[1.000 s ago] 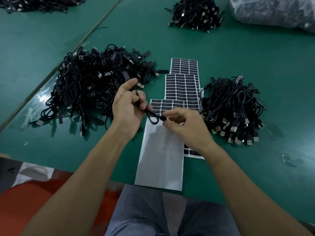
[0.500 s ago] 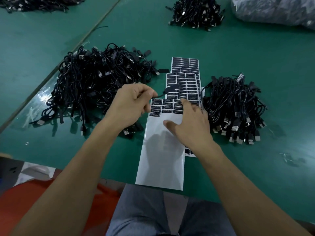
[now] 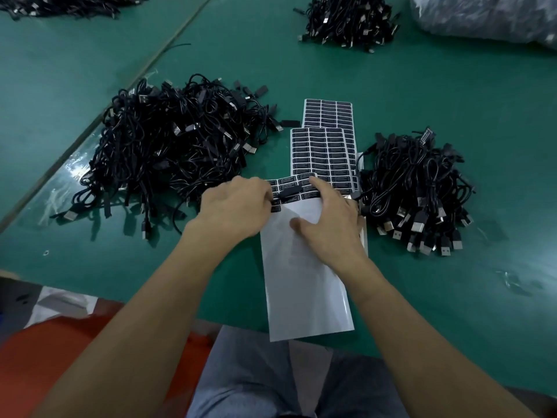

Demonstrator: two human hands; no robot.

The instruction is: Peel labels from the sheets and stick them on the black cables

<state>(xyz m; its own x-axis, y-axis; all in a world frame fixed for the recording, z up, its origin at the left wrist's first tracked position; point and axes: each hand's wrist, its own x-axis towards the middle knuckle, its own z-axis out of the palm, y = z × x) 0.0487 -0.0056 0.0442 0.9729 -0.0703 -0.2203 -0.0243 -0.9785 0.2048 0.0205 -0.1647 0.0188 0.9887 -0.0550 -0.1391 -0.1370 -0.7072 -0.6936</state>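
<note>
1. The green tabletop (image 3: 452, 95) carries everything, and your work sits in the middle of it, close in front of you.
2. The big pile (image 3: 174, 146) of black cables spreads out on your left. The smaller pile (image 3: 416, 188) sits on your right, just beside the sheets.
3. A plastic bag (image 3: 488, 16) in the far right corner is the only container here, and its contents are too blurred to tell.
4. Three sheets overlap between the piles, with their long sides running away from you. The front sheet (image 3: 301, 282) is mostly bare backing, while the middle sheet (image 3: 322, 152) and back sheet (image 3: 328, 111) look full.
5. Your left hand (image 3: 238, 203) has its fingers curled tight around one cable (image 3: 289, 193). The plug end pokes out to the right, low over the front sheet.
6. Your right hand (image 3: 328, 218) is spread out and grips nothing. Its thumb lies flat on the bare backing and its index finger (image 3: 318, 187) stretches forward.
7. The last labels (image 3: 286, 184) on the front sheet fill a few rows at its far end, with their long sides running left to right.
8. Here is what counts: the plug lies nearly parallel to those rows, right above them. Your right index fingertip is already on the row, so that hand is the nearer one. The peel looks like a short lift straight toward the plug.
</note>
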